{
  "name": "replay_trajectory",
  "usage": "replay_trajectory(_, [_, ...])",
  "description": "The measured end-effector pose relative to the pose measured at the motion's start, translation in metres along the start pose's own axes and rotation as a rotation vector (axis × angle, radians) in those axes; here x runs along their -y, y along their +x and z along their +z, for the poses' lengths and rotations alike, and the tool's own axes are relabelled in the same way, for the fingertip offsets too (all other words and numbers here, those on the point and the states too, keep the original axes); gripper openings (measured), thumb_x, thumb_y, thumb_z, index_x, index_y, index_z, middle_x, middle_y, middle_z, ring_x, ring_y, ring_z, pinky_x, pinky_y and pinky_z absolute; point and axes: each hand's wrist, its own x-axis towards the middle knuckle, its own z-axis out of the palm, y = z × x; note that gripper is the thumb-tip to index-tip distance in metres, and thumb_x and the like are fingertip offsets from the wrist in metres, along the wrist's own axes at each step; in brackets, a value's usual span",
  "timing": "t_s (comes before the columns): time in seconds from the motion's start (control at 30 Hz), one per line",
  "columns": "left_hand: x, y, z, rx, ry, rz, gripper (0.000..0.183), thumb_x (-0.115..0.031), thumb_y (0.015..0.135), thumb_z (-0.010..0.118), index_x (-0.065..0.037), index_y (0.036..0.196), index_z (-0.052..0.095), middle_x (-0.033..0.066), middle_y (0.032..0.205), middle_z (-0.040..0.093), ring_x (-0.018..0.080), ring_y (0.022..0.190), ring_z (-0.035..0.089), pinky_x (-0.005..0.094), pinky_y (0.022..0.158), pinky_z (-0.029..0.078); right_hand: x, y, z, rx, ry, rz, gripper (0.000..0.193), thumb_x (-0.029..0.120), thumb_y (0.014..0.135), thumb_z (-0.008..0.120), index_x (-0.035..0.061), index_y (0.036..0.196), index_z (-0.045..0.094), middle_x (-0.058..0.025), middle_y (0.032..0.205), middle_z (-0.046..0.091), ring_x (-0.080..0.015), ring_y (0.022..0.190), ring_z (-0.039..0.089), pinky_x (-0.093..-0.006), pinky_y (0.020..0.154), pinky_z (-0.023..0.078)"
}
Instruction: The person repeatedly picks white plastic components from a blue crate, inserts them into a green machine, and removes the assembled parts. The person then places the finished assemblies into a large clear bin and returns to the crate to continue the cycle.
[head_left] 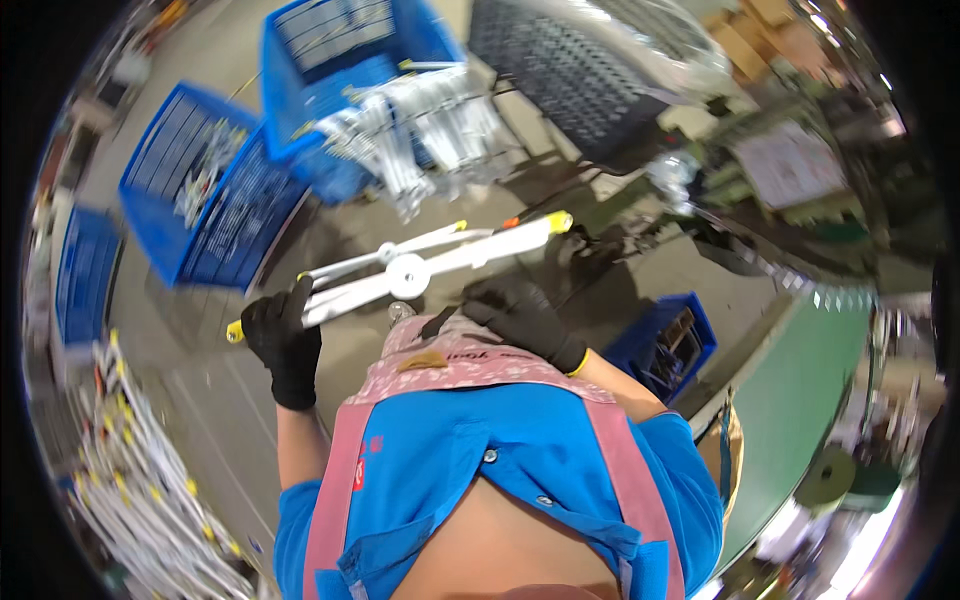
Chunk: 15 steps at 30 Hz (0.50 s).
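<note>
My left hand [283, 340], in a black glove, is closed round the left end of a white folding metal bracket [352, 298]. The bracket has long bars joined by a round pivot disc and yellow tips at its ends. It is held tilted across my front, its right end higher and farther away. My right hand [522, 322], also black-gloved, is at the front of my pink apron [470, 358], just below the bracket. Its fingers point left and look loosely apart, with nothing visible in them.
Ahead, a blue crate [272, 105] stands beside a pile of white metal parts [430, 120]. Another blue crate [225, 235] is at left, near stacked yellow-tipped white bars [160, 490]. A grey crate [570, 75], dark machinery [790, 230], a small blue bin [690, 372] and a green surface [800, 390] lie rightward.
</note>
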Motion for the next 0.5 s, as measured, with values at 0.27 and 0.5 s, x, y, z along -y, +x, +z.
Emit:
replay_trajectory(0.27, [0.044,-0.079,-0.046,-0.224,-0.019,-0.244,0.028,-0.008,0.07,0.073,-0.014,0.097,0.071,0.0045,0.072,0.062,0.0236,0.067,0.058,0.0375,0.066,0.042,0.073,0.066,0.089,0.297,0.81,-0.048,0.061,0.033,0.099,0.048,0.0033,0.146,0.023,-0.0186,0.135,0.05,-0.0267,0.122,0.052,-0.0389,0.104,0.041])
replay_trajectory(0.5, [0.067,-0.142,-0.033,-0.13,-0.288,-0.68,0.037,-0.011,0.069,0.075,-0.011,0.105,0.067,0.0094,0.088,0.065,0.0298,0.08,0.06,0.041,0.077,0.044,0.136,0.136,0.202,0.288,1.186,-0.12,0.035,0.018,0.099,0.046,0.0027,0.129,0.04,-0.0136,0.105,0.061,-0.0228,0.1,0.061,-0.0377,0.088,0.049])
